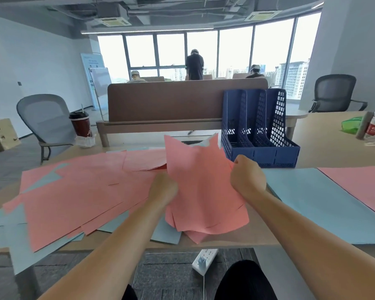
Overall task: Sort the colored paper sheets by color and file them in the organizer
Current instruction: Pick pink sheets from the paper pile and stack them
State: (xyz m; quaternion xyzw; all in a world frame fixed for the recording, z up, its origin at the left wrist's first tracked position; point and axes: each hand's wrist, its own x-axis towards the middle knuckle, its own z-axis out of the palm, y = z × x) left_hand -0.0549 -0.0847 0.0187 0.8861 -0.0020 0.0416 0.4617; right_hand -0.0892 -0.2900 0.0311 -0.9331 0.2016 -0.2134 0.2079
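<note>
Left hand (164, 188): fingers curled, clamped on pink stack (204, 191), left edge
Right hand (248, 177): fist clamped on right edge
Axis: tilted up, pointing toward blue organizer (260, 135)

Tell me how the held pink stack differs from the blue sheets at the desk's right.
The pink stack is salmon; the blue sheets are pale blue. The pink stack is tilted up from the desk; the blue sheets lie flat. The left hand and right hand grip the pink stack; no hand touches the blue sheets. Both are plain paper.
</note>
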